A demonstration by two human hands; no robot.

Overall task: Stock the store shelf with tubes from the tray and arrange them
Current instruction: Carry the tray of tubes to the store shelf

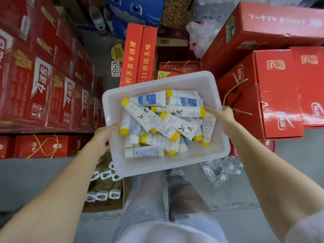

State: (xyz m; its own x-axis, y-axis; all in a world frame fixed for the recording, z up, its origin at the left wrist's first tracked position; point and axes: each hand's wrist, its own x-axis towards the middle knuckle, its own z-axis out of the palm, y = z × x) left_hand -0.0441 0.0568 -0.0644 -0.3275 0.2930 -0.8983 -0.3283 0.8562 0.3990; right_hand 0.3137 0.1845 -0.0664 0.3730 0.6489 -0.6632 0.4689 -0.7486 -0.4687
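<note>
The tray is gripped at both side rims: the left hand is curled over the left edge, the right hand over the right, thumb laid inside. Tubes, white with yellow or white caps, are heaped loose in it. Red cartons are stacked to either side of the tray, and wrapped bottles lie by its near right corner.

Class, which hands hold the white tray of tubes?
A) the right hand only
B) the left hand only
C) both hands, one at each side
C: the left hand grips the tray at its left rim and the right hand holds its right rim.
</note>
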